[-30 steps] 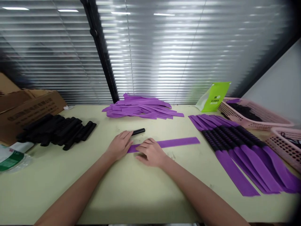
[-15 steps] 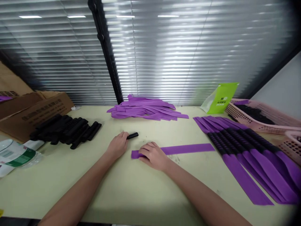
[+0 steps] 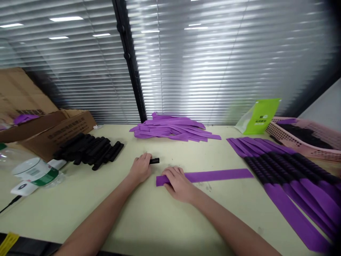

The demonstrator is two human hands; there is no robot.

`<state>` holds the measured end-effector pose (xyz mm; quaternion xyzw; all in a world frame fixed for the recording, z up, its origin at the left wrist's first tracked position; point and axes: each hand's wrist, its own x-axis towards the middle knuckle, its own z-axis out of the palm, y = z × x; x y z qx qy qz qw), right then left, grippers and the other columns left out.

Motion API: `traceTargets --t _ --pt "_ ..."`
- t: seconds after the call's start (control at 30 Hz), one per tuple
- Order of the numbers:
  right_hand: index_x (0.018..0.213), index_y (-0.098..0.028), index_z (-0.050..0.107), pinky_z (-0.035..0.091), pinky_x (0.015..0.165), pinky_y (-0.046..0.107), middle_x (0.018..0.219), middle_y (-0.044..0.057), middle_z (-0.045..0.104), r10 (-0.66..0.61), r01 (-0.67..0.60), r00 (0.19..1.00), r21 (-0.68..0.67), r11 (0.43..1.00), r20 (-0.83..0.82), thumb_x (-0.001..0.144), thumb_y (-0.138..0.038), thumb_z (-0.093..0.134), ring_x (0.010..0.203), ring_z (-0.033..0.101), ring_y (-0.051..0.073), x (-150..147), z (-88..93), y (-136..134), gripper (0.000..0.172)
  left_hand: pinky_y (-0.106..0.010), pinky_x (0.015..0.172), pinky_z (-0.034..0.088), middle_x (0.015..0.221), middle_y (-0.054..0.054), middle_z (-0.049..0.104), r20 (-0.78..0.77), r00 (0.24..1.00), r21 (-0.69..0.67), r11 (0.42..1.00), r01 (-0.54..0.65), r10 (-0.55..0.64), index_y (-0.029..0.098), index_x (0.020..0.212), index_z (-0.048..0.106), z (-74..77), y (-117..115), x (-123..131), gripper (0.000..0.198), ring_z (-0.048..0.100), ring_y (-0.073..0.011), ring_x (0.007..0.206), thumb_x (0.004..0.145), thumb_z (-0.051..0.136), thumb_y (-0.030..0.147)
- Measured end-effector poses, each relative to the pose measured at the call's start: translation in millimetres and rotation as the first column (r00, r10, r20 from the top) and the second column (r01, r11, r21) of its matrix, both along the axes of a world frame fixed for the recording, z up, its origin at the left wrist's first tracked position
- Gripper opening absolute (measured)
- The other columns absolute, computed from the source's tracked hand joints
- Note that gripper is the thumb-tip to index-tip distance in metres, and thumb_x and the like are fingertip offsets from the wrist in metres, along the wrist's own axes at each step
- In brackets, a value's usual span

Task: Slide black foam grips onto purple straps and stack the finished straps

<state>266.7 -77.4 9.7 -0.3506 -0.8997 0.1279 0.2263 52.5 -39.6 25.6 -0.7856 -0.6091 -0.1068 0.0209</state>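
My left hand (image 3: 141, 168) is closed around a short black ridged tube (image 3: 154, 161), whose right end sticks out past the fingers. To the right of it, my right hand (image 3: 178, 182) has its fingers curled over a flat purple fabric strip (image 3: 220, 175) near the strip's left end, thumb on the near side. The strip lies flat across the table and reaches toward a row of purple strips (image 3: 295, 218) with black ridged sleeves (image 3: 279, 167) around their middles. A pile of more black tubes (image 3: 89, 149) lies to the left of my left hand.
Loose purple strips (image 3: 173, 129) are heaped at the back by the blinds. On the left stand a cardboard box (image 3: 66, 131) and a clear plastic bottle (image 3: 39, 174). A green pouch (image 3: 262, 115) and a pink basket (image 3: 287, 140) holding black pieces are at the back right.
The view has turned a little to the left, so things sit farther right in the picture. Both hands keep their places, the left on the black tube and the right on the strip.
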Motion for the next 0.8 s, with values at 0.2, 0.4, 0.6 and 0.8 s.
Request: traceTargets --t 0.2,0.4,0.6,0.8 --pt "0.117 -0.023 0.050 0.038 0.086 0.038 0.102 0.006 0.060 0.072 -0.072 0.997 0.021 0.997 0.018 0.091 -0.035 0.053 0.094 0.051 0.021 -1 3.8 1 0.028 -0.035 0.077 0.045 0.105 -0.008 0.059 0.259 0.963 -0.035 0.995 0.091 -0.079 0.021 0.111 0.043 2.3 -2 -2 0.024 0.059 -0.0228 0.091 0.090 0.038 0.032" --pt "0.118 -0.022 0.050 0.044 0.086 0.036 0.103 0.008 0.058 0.006 0.028 0.966 0.129 0.991 -0.258 0.091 -0.040 0.052 0.096 0.053 0.021 0 2.2 6 0.032 -0.037 0.080 0.046 0.103 -0.009 0.061 0.359 0.905 -0.036 0.966 0.257 -0.227 0.020 0.114 0.045 4.4 -6 1 0.031 0.058 -0.0229 0.092 0.093 0.037 0.041" --pt "0.124 -0.022 0.043 0.048 0.082 0.037 0.107 0.010 0.056 -0.105 0.131 0.883 0.024 0.991 -0.458 0.091 -0.034 0.050 0.097 0.054 0.022 2 1.8 7 0.035 -0.034 0.084 0.046 0.108 -0.009 0.060 0.422 0.820 -0.014 0.901 0.434 -0.388 0.019 0.119 0.043 9.4 -15 1 0.031 0.058 -0.0203 0.095 0.094 0.034 0.035" --pt "0.129 -0.023 0.042 0.048 0.089 0.039 0.111 0.010 0.058 -0.051 0.097 0.883 0.076 0.992 -0.466 0.094 -0.031 0.046 0.102 0.054 0.021 0 1.1 8 0.036 -0.032 0.082 0.046 0.103 -0.007 0.060 0.415 0.780 -0.006 0.856 0.516 -0.468 0.018 0.119 0.042 10.4 -19 2 0.030 0.057 -0.0185 0.090 0.094 0.033 0.034"
